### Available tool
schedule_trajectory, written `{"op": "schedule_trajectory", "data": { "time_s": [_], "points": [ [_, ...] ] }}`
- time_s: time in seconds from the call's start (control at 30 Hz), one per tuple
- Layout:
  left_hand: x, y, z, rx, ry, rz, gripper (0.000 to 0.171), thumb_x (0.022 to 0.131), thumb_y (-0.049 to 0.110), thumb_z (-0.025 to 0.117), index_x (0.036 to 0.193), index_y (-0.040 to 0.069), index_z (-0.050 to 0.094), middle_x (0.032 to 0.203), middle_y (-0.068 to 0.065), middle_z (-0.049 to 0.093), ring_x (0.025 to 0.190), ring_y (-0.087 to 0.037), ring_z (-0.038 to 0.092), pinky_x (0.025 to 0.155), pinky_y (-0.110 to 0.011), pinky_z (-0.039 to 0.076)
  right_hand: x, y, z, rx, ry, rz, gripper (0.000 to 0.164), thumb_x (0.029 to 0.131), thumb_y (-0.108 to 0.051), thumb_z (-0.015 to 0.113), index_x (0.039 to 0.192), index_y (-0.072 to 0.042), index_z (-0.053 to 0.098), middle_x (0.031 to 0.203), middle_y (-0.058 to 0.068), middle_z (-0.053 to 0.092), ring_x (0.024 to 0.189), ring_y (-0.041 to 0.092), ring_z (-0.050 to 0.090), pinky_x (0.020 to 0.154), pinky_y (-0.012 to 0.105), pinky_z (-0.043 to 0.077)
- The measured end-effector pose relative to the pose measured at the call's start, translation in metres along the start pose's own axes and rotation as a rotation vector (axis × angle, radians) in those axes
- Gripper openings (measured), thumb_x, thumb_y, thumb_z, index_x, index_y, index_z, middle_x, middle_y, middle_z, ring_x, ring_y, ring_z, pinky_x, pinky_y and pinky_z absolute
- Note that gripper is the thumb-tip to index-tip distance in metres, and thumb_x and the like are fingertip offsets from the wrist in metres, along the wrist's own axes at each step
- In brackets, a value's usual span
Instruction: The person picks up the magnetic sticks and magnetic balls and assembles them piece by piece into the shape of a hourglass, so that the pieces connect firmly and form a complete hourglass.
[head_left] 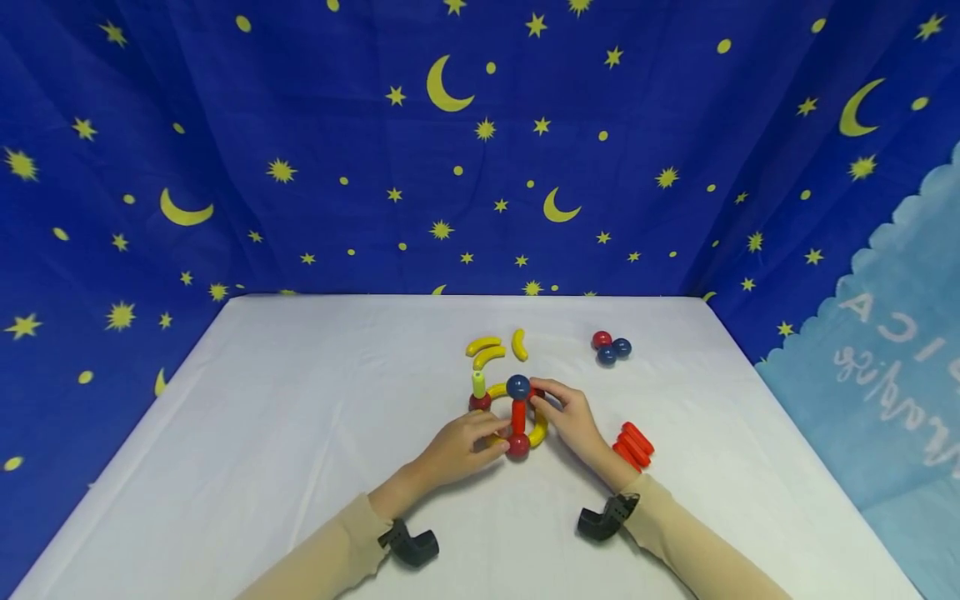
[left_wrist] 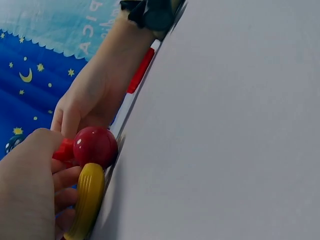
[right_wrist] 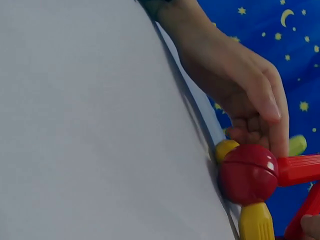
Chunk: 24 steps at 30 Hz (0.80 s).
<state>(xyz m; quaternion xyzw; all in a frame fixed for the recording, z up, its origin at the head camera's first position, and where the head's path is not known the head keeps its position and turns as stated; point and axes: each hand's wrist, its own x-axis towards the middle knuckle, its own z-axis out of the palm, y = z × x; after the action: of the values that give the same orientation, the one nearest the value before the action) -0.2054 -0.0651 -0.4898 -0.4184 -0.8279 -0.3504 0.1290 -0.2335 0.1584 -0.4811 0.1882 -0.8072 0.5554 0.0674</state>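
A ring of curved yellow sticks [head_left: 539,429] joined by red balls lies on the table. An upright red stick [head_left: 518,417] rises from the front red ball [right_wrist: 248,175], topped by a blue ball [head_left: 517,387]. At the ring's left, a pale green stick [head_left: 479,384] stands on a dark red ball [head_left: 480,402]. My left hand [head_left: 462,450] holds the structure around the front ball and upright stick's lower part, several fingers curled behind a yellow stick [left_wrist: 89,200]. At the ring's right side, my right hand [head_left: 573,417] pinches another red stick [right_wrist: 306,212]; its fingers partly hide it.
Loose yellow curved sticks [head_left: 489,358] lie behind the ring. A red ball [head_left: 602,339] and two blue balls [head_left: 607,356] sit together at the back right. Several red sticks [head_left: 633,446] lie beside my right forearm. Starry blue cloth [head_left: 487,167] hangs beyond the table [head_left: 337,375].
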Motion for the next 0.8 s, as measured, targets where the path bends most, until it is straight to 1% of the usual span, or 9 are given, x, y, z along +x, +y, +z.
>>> {"op": "schedule_trajectory", "data": {
  "time_s": [0.1, 0.17, 0.2, 0.27, 0.33, 0.4, 0.5, 0.57, 0.8],
  "points": [
    [0.001, 0.001, 0.001, 0.04, 0.081, 0.07, 0.027, 0.086, 0.02, 0.068, 0.109, 0.005, 0.07, 0.092, -0.001, 0.068, 0.082, -0.009, 0.058, 0.077, -0.022, 0.049, 0.003, 0.01, 0.0, 0.041, -0.025, 0.007, 0.03, 0.091, -0.008, 0.061, 0.12, 0.001, 0.063, 0.12, 0.018, 0.065, 0.107, -0.006, 0.055, 0.105, 0.049, 0.04],
    [0.002, -0.001, 0.0, 0.072, 0.228, 0.071, 0.018, 0.083, 0.015, 0.07, 0.099, 0.007, 0.072, 0.088, -0.001, 0.067, 0.08, -0.011, 0.058, 0.076, -0.024, 0.048, 0.003, 0.014, -0.001, 0.065, -0.043, 0.009, 0.031, 0.091, -0.01, 0.061, 0.121, 0.0, 0.062, 0.121, 0.019, 0.065, 0.107, -0.006, 0.056, 0.106, 0.051, 0.039],
    [0.003, -0.002, 0.0, 0.083, 0.318, 0.041, 0.014, 0.081, 0.013, 0.071, 0.094, 0.007, 0.072, 0.087, -0.001, 0.066, 0.08, -0.012, 0.057, 0.075, -0.025, 0.048, 0.003, 0.014, -0.001, 0.078, -0.049, 0.016, 0.031, 0.092, -0.011, 0.061, 0.121, 0.0, 0.062, 0.121, 0.018, 0.065, 0.107, -0.005, 0.056, 0.106, 0.052, 0.039],
    [0.004, -0.005, -0.001, 0.071, 0.482, -0.076, 0.014, 0.078, 0.011, 0.073, 0.09, 0.004, 0.068, 0.087, -0.004, 0.064, 0.081, -0.015, 0.056, 0.076, -0.028, 0.046, 0.003, 0.014, -0.001, 0.091, -0.063, 0.024, 0.032, 0.092, -0.012, 0.061, 0.122, -0.001, 0.062, 0.122, 0.018, 0.064, 0.108, -0.005, 0.056, 0.107, 0.053, 0.038],
    [0.004, -0.008, -0.001, 0.016, 0.572, -0.223, 0.021, 0.078, 0.013, 0.074, 0.093, 0.003, 0.064, 0.091, -0.008, 0.063, 0.086, -0.018, 0.056, 0.078, -0.032, 0.047, 0.002, 0.009, -0.001, 0.109, -0.08, 0.031, 0.032, 0.092, -0.01, 0.06, 0.123, -0.001, 0.061, 0.123, 0.019, 0.064, 0.107, -0.006, 0.055, 0.107, 0.052, 0.037],
    [0.004, -0.01, 0.0, -0.036, 0.585, -0.343, 0.028, 0.079, 0.017, 0.076, 0.099, 0.003, 0.063, 0.097, -0.011, 0.065, 0.093, -0.021, 0.058, 0.083, -0.036, 0.048, 0.0, -0.002, -0.001, 0.109, -0.094, 0.026, 0.032, 0.092, -0.007, 0.059, 0.122, 0.002, 0.06, 0.123, 0.02, 0.063, 0.106, -0.008, 0.055, 0.107, 0.051, 0.038],
    [0.004, -0.011, 0.001, -0.072, 0.542, -0.419, 0.031, 0.08, 0.019, 0.075, 0.106, 0.005, 0.066, 0.102, -0.01, 0.069, 0.099, -0.023, 0.062, 0.089, -0.042, 0.048, -0.001, -0.016, -0.001, 0.101, -0.117, 0.015, 0.031, 0.091, -0.003, 0.059, 0.122, 0.005, 0.06, 0.122, 0.023, 0.063, 0.105, -0.01, 0.054, 0.106, 0.05, 0.039],
    [0.004, -0.012, 0.001, -0.057, 0.515, -0.415, 0.03, 0.081, 0.019, 0.075, 0.107, 0.007, 0.068, 0.102, -0.007, 0.071, 0.099, -0.023, 0.064, 0.091, -0.041, 0.047, -0.002, -0.021, -0.001, 0.086, -0.122, 0.018, 0.031, 0.091, -0.003, 0.059, 0.121, 0.005, 0.06, 0.122, 0.023, 0.063, 0.104, -0.01, 0.054, 0.105, 0.05, 0.04],
    [0.005, -0.011, 0.003, 0.052, 0.4, -0.311, 0.032, 0.082, 0.019, 0.074, 0.112, 0.012, 0.071, 0.102, -0.001, 0.073, 0.098, -0.016, 0.062, 0.092, -0.041, 0.044, -0.003, -0.021, -0.001, 0.084, -0.12, 0.031, 0.031, 0.092, -0.005, 0.059, 0.122, 0.005, 0.06, 0.123, 0.023, 0.062, 0.103, -0.01, 0.054, 0.105, 0.053, 0.039]
  ]
}}
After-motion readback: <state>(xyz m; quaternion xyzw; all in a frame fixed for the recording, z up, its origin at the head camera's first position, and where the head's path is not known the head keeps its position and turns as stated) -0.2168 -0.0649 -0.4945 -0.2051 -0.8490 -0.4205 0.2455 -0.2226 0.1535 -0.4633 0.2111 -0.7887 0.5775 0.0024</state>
